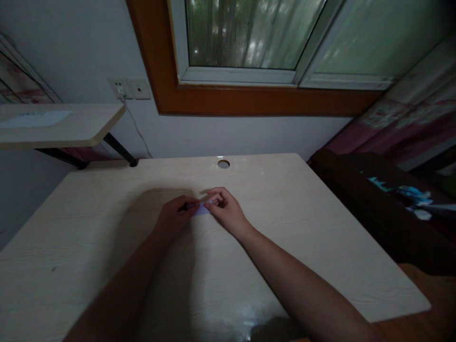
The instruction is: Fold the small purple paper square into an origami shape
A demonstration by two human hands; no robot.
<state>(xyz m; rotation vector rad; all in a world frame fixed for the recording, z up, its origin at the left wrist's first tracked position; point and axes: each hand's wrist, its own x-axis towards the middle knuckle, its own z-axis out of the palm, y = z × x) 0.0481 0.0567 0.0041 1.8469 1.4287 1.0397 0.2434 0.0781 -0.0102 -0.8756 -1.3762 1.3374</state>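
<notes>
The left hand [175, 214] and right hand [225, 209] are pinching a small pale purple paper [201, 208] between them, low over the table [107, 228]. It is looking light, thin and easily creased, best gripped at its ends.

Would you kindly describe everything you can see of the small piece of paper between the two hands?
The small piece of paper looks pale lilac or light blue, thin and flat, probably folded, though the dim light hides any creases. Only a short strip shows, since both ends are covered. It lies low over the light wood-grain desk, near its middle, in front of the round cable hole. The left hand pinches its left end and the right hand its right end, fingers curled over it.
</notes>
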